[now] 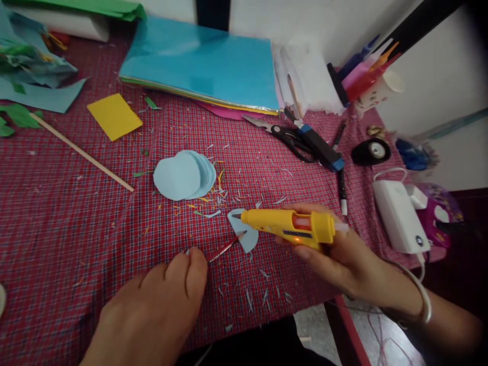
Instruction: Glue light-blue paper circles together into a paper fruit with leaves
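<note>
My right hand (343, 259) grips a yellow glue gun (290, 227) with its nozzle pointing left over a small light blue paper petal (247, 239) on the red checked cloth. My left hand (160, 305) pinches the near end of a thin red stick (224, 249) whose tip touches that petal. A pile of light blue paper circles (183, 175) lies farther back, left of the glue gun.
Scissors (285, 134), a blue-capped tool (320, 147), black pens and a tape roll (371, 151) lie at the right. A white adapter (398, 216) sits near the table's right edge. Coloured paper sheets (206, 63), a yellow square (114, 116) and a wooden stick (82, 152) are at the back.
</note>
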`<state>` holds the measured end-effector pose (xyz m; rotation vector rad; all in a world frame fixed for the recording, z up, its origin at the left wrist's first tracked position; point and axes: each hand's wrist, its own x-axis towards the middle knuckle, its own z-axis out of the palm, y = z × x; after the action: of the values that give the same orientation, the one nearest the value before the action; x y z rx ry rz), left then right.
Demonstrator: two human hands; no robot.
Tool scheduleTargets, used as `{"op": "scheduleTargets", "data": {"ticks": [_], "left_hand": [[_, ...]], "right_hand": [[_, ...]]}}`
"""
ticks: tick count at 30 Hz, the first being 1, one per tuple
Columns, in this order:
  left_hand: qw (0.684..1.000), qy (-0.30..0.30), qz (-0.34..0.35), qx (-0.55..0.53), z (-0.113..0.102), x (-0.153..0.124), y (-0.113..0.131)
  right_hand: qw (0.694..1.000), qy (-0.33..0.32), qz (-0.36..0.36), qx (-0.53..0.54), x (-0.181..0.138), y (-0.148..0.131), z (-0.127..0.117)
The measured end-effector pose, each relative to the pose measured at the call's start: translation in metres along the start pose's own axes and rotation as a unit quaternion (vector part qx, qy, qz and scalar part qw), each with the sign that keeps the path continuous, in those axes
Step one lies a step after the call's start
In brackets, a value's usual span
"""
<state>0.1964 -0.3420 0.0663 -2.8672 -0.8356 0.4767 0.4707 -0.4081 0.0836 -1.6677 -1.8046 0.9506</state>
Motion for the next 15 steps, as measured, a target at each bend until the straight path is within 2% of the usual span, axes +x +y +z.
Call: {"op": "scheduleTargets", "data": {"ticks": [8, 15], "left_hand": [[1.0, 0.013, 0.006, -0.008, 0.006, -0.004, -0.003], [0.999, -0.033, 0.013, 0.016, 0.006, -0.011, 0.003]], "right_hand": [[0.999, -0.042, 0.005, -0.012, 0.006, -0.003, -0.003], [0.997, -0.049, -0.018, -0.052, 0.004, -0.007, -0.006]]}}
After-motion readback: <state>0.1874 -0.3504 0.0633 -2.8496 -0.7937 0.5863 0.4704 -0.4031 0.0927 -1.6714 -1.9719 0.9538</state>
